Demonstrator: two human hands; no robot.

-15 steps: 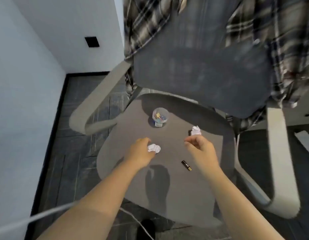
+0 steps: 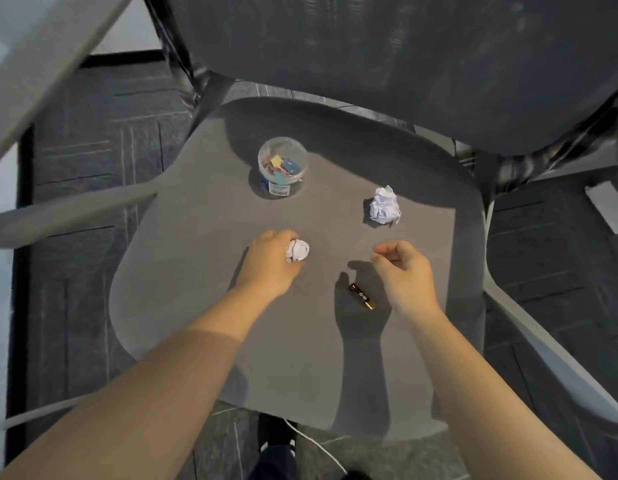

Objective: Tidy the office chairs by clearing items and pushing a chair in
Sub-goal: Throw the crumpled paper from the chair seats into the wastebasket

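While right hand (image 2: 402,271) curls (empty), left hand (image 2: 272,259) grips paper ball (image 2: 297,250).

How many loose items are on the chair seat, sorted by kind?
Crumpled paper balls: 2, one gripped by the left hand at, one lying free at
Clear jar of clips: 1
Battery: 1
Total: 4
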